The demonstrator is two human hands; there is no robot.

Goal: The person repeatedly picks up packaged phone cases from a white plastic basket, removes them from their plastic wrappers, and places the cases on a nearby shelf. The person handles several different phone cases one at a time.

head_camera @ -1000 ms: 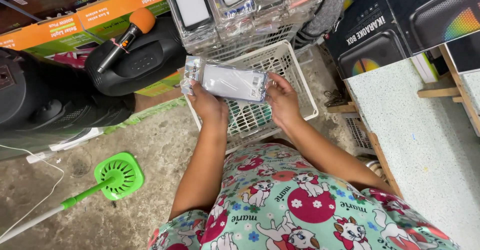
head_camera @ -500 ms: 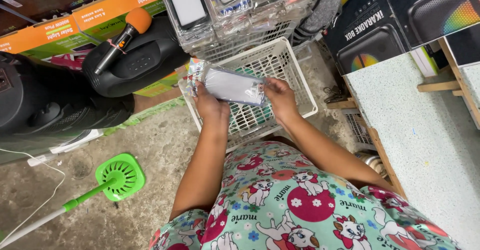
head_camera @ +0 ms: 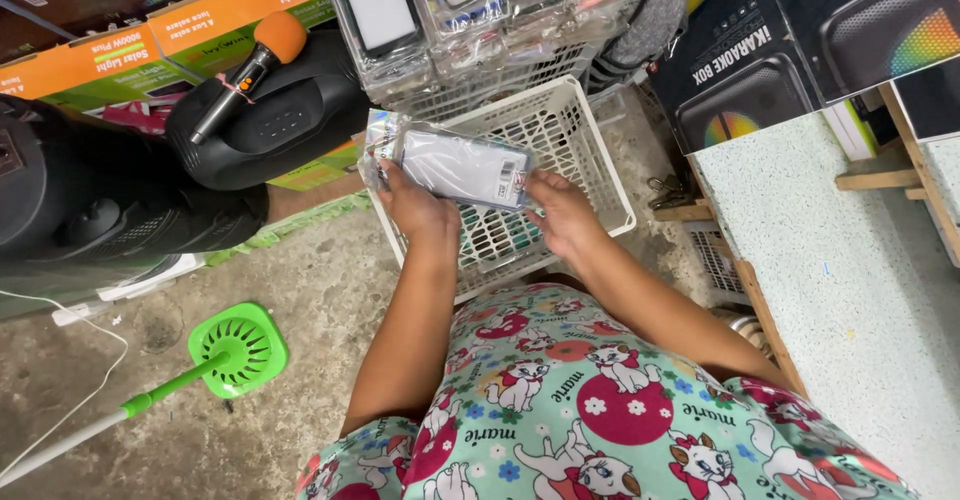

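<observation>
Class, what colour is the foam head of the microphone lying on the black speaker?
Orange; the microphone on the black speaker shows best in the head view.

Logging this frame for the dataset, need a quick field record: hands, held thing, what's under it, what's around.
left hand: grips the left end of the packet
right hand: fingers at the packet's right end
packet: flat grey phone case in a clear sleeve, held level
below: white basket, slotted, on the floor
behind: stack of cases in clear sleeves
left side: black speaker with an orange-topped microphone
floor: green-headed tool
right: speckled counter
</observation>
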